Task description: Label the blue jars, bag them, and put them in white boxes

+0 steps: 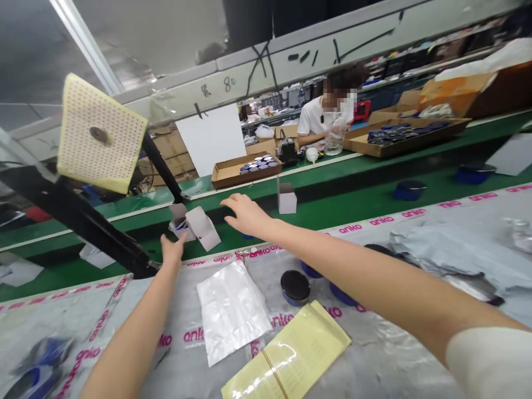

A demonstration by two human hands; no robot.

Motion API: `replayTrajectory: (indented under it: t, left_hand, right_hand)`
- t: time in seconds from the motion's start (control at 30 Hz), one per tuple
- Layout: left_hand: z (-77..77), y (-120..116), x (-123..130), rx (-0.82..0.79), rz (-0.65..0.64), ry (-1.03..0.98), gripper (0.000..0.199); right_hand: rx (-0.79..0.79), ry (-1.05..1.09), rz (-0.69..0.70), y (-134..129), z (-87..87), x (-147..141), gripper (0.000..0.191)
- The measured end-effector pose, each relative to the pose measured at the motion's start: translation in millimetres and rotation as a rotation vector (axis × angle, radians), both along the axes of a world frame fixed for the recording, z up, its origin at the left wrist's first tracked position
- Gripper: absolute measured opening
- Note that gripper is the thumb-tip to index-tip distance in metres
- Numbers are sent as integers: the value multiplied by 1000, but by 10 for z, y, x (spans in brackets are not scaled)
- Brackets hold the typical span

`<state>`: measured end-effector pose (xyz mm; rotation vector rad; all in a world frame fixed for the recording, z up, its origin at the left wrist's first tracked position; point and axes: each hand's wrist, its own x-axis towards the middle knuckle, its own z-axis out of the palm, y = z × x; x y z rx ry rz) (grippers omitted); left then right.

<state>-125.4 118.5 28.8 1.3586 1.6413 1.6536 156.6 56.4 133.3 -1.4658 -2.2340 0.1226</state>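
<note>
My left hand point(172, 249) is at the near edge of the green belt point(344, 199), its fingers apart against an open white box point(183, 226) with something inside. Another white box point(203, 228) leans beside it. My right hand point(247, 215) reaches over the belt with spread fingers and nothing in them, between that box and a small open white box point(287, 200). On the table in front lie a white plastic pouch point(233, 310), a yellow printed packet point(286, 352) with a band, and a round black-topped blue item point(295, 286).
A black stand point(78, 221) with a yellow dotted pad point(102, 133) rises at left. Across the belt are cardboard trays point(245, 169) of blue items and a person in white point(311, 119). Blue round pieces point(409, 189) sit on the belt; grey bags point(461, 249) lie right.
</note>
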Motion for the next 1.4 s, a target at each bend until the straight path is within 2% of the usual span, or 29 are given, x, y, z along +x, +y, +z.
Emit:
replayTrajectory:
  t: [0.1, 0.2, 0.3, 0.33, 0.4, 0.5, 0.6, 0.73, 0.83, 0.97, 1.13, 1.27, 1.4]
  left_hand:
    - [-62, -232, 56, 6, 51, 25, 58]
    - [-96, -319, 271, -35, -66, 52, 76]
    - [-49, -251, 512, -107, -188, 40, 72]
    - [-12, -228, 563, -129, -205, 31, 66]
    - [92, -235, 590, -152, -205, 18, 58]
    - [283, -446, 435, -161, -195, 30, 60]
    - [421, -840, 141, -217, -183, 74, 68]
    - [400, -1311, -171, -389, -88, 196, 76]
    - [315, -1473, -229, -405, -70, 208, 75]
    - [287, -1533, -155, -380, -44, 168, 72]
    - [355, -1509, -110, -395, -73, 165, 71]
    - [383, -1377, -129, -397, -199, 115, 69]
    - [323, -1246, -147, -442, -351, 81, 70]
  right_hand:
    - [-75, -54, -49, -5, -10, 439, 47]
    - [-186, -153, -62, 123, -112, 680, 70]
    - [-280, -238, -50, 287, -273, 671, 94]
    - [-300, -256, -40, 333, -325, 634, 93]
    - [-318, -282, -13, 403, -416, 551, 75]
    - [-292, -302, 26, 466, -518, 460, 46]
    - [-242, -318, 64, 498, -606, 423, 41]
    - [-186, -346, 155, 522, -708, 393, 42]
    - [-167, -360, 205, 524, -707, 361, 49]
    - [-152, -349, 264, 399, -565, 396, 64]
    - [-152, -360, 458, -33, -424, 669, 64]
    - [-185, -405, 557, -340, -487, 851, 66]
    - [-269, -315, 560, -383, -494, 896, 69]
